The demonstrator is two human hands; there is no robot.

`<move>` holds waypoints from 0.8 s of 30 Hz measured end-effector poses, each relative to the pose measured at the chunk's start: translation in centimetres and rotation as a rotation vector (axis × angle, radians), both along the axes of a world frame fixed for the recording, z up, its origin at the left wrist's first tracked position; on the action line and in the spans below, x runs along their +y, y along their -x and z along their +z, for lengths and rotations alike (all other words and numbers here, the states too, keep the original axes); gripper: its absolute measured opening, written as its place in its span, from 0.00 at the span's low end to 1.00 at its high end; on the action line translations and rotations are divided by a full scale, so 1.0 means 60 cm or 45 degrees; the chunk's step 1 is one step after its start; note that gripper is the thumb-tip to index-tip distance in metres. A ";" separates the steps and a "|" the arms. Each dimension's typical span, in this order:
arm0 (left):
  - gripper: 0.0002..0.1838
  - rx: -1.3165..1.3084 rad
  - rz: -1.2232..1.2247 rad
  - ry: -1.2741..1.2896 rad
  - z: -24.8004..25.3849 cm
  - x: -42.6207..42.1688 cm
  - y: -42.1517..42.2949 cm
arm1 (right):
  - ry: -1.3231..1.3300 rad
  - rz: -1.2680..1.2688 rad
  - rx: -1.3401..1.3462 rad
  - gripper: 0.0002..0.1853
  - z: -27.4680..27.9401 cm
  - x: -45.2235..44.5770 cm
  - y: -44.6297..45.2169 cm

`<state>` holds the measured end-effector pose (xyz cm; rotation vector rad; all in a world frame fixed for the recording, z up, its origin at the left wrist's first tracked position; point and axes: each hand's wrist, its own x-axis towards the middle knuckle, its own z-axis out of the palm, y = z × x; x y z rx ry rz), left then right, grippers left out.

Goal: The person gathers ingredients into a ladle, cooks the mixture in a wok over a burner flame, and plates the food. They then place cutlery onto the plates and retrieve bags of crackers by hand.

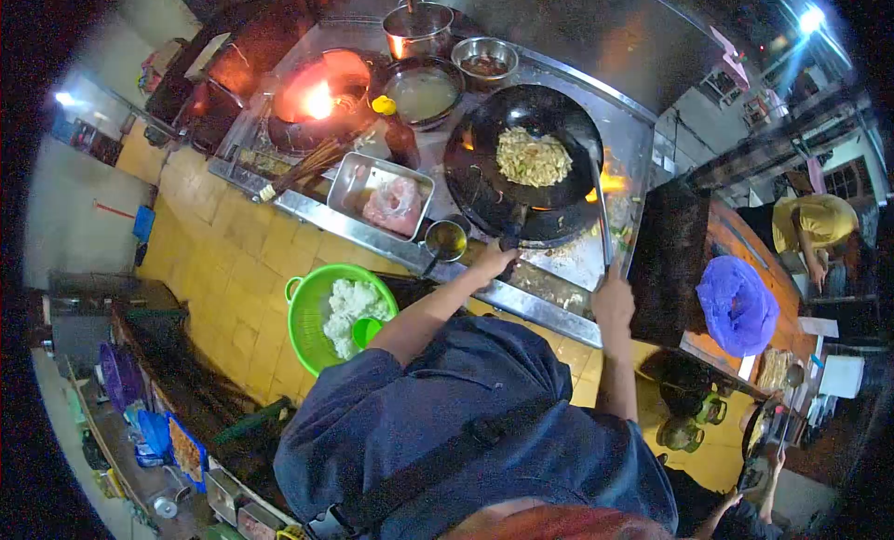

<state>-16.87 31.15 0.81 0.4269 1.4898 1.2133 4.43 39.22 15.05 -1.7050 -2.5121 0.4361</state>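
My left hand point(491, 262) is wrapped round the handle of a black wok point(475, 149). Pale, chopped food with green bits point(533, 157) lies in the wok, and orange flame shows at its right edge. My right hand point(613, 303) grips the long metal handle of a utensil point(603, 219), whose far end reaches the wok's right rim. Just left of my left hand is a small pot of yellowish liquid point(446, 240). A metal tray point(349, 180) holding pink meat in plastic point(395, 205) sits further left on the stove.
A burner flame point(319, 101) glows at the back left. Behind stand a pan of cloudy liquid point(421, 92), a steel pot point(418, 30) and a metal bowl point(484, 61). A green basket point(313, 303) of rice is below left. Other people point(818, 225) are at the right.
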 end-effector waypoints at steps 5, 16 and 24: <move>0.09 -0.090 -0.031 -0.089 0.025 -0.005 0.005 | 0.846 -0.112 0.805 0.10 -0.181 0.014 0.030; 0.11 -0.245 0.060 -0.157 -0.015 -0.003 0.010 | 1.959 -0.845 1.535 0.12 -0.068 0.006 0.035; 0.08 -0.138 -0.015 -0.066 0.035 -0.017 0.022 | 0.520 0.015 0.687 0.13 -0.001 0.018 0.015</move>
